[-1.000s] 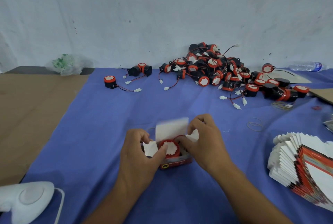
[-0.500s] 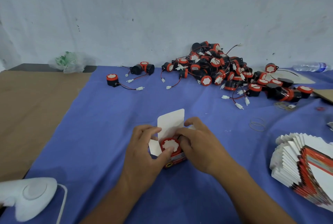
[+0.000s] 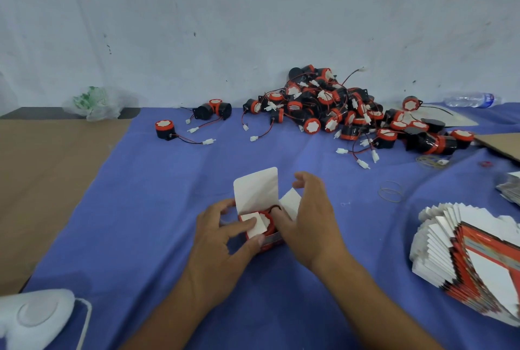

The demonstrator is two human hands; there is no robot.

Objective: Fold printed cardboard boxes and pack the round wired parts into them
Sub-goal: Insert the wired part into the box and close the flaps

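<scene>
Blue cloth covers the table where we work. Near its middle stands the printed cardboard box, red front toward us, with one round wired part seated inside it. What we notice first is the change over the last half second. The part's white face was then wholly bare in the box mouth, and it is now half covered, because the left side flap has been folded down across it. Our left hand holds the box, thumb against the near face and index finger lying on that flap to keep it flat. Our right hand has lifted its fingers, which hang loosely curled and grasp nothing we can see. Its thumb presses at the part's right edge, where a dark loop of wire shows. The right side flap still juts out, partly behind that hand, and the tall top flap stands upright at the far side. We judge that loading is done for this box and closing has begun: the wire must go fully under, then the right flap goes down, then the top flap tucks in. Far right against the wall lies the pile of unpacked parts, and near right waits the fanned stack of flat boxes, so much packing remains.
</scene>
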